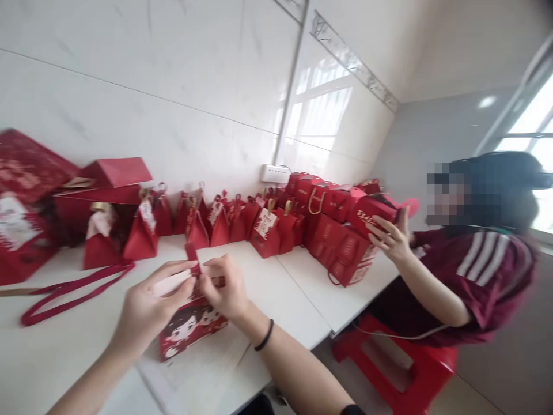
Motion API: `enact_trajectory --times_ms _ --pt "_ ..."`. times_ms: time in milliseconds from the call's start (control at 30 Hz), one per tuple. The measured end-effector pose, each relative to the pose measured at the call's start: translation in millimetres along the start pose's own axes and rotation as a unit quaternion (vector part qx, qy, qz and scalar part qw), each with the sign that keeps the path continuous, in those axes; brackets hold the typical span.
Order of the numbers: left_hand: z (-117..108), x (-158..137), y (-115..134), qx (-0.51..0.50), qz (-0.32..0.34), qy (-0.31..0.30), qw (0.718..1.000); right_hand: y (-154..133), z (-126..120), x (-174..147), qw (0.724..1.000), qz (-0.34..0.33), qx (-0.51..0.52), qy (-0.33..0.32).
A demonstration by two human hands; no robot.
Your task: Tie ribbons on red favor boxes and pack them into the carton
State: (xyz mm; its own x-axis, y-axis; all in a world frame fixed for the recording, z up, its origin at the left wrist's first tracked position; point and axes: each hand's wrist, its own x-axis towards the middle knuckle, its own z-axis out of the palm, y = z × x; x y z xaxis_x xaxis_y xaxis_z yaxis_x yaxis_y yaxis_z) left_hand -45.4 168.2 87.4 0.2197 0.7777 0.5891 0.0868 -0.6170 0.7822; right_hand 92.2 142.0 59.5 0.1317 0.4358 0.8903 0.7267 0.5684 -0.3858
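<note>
A small red gift box [194,331] with cartoon faces printed on its front stands on the white table before me. My left hand [153,297] is closed at the box's top, its thumb and fingers around a white flap or card [173,283]. Close beside it, my right hand [227,282] pinches a short red ribbon [193,256] that sticks up from the top. The fingertips of both hands nearly meet there and partly hide the ribbon's lower end. To the left lies a loose loop of dark red ribbon [78,291].
Several peaked red boxes [199,227] line the wall, some with tags. Larger red boxes [114,173] are piled at left. Red gift bags [341,248] stand at right, near a co-worker [479,282] handling a red box. A red stool [401,357] is below; a white power strip [275,173] sits by the wall.
</note>
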Motion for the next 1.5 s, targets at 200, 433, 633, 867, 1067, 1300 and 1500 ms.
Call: enact_trajectory --times_ms 200,433,633,867,1067,1300,1500 --pt "1.6 0.5 -5.7 -0.005 -0.039 0.002 0.999 2.2 -5.2 3.6 0.999 -0.031 -0.015 -0.027" --pt "2.5 -1.0 1.6 -0.048 -0.021 -0.056 0.997 -0.6 -15.1 1.8 0.998 -0.061 0.025 -0.024" --pt "0.6 -3.8 7.1 -0.081 -0.038 -0.075 0.993 -1.0 -19.0 1.7 0.995 -0.082 0.029 -0.037" --pt "0.4 -2.3 7.4 -0.110 -0.055 -0.086 0.989 1.3 -15.3 1.1 0.996 -0.081 0.012 -0.020" --pt "-0.9 -2.7 5.9 -0.117 -0.048 -0.098 0.987 -0.5 -15.3 0.4 0.998 -0.058 0.021 -0.015" --pt "-1.9 -3.7 6.3 -0.160 -0.074 -0.128 0.976 -10.4 -16.8 0.7 0.996 0.029 0.084 -0.030" --pt "-3.7 -0.2 3.3 -0.134 -0.041 -0.124 0.982 -18.1 -20.2 4.7 0.972 0.166 0.158 -0.057"
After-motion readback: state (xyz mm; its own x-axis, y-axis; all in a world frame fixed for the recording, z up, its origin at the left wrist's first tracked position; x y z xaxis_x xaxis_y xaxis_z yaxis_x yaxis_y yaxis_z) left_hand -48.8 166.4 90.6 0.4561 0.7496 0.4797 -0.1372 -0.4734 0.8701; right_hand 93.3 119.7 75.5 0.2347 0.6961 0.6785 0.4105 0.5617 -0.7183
